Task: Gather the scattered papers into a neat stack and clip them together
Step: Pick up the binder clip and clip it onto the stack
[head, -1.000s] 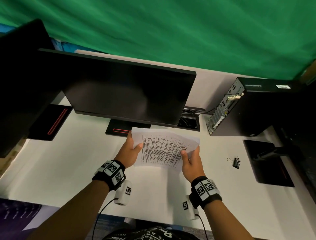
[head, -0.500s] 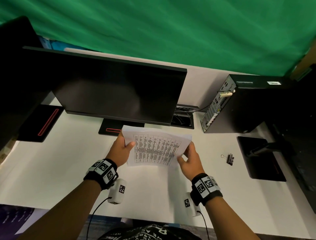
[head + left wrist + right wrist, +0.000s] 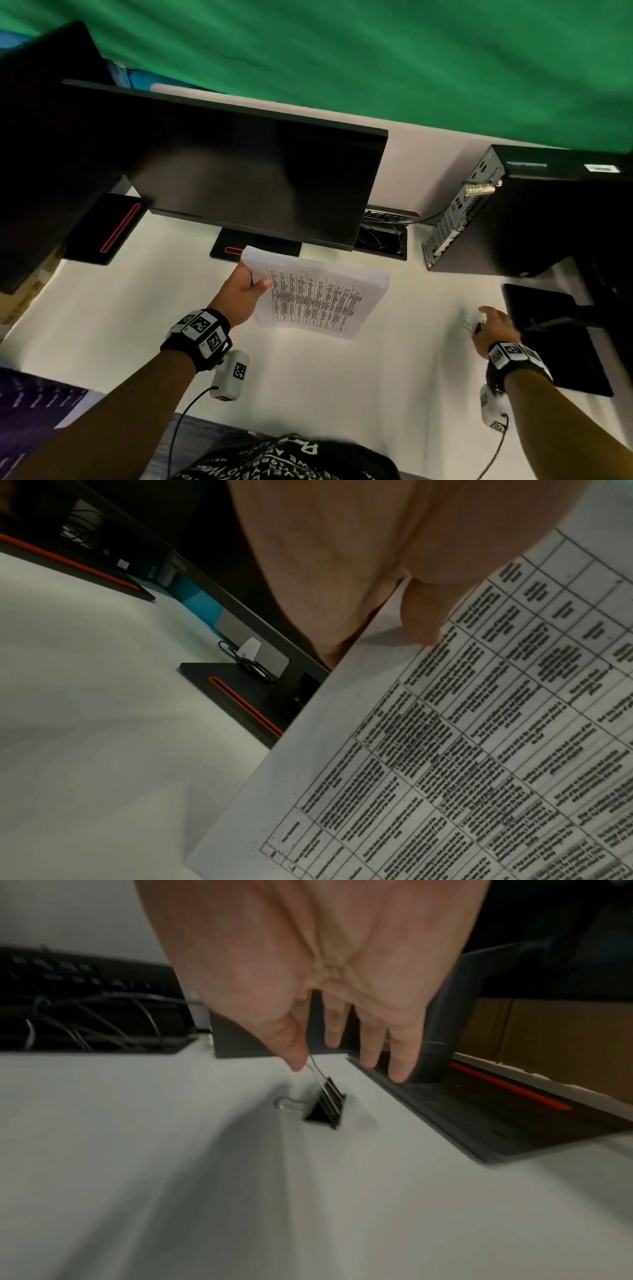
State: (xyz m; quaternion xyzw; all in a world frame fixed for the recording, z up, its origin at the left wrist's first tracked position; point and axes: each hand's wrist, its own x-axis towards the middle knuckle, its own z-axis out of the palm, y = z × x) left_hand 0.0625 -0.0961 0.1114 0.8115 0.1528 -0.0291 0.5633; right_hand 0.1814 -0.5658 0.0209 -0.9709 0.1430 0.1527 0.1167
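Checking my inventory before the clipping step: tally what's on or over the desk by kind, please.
Paper stacks: 1, held over the desk by the left hand
Binder clips: 1, at the right hand
Monitors: 2
Computer towers: 1
Total: 5

Papers held above desk centre by left hand, in front of monitor. Clip on desk to the right, under right hand, beside stand base. Computer behind that.
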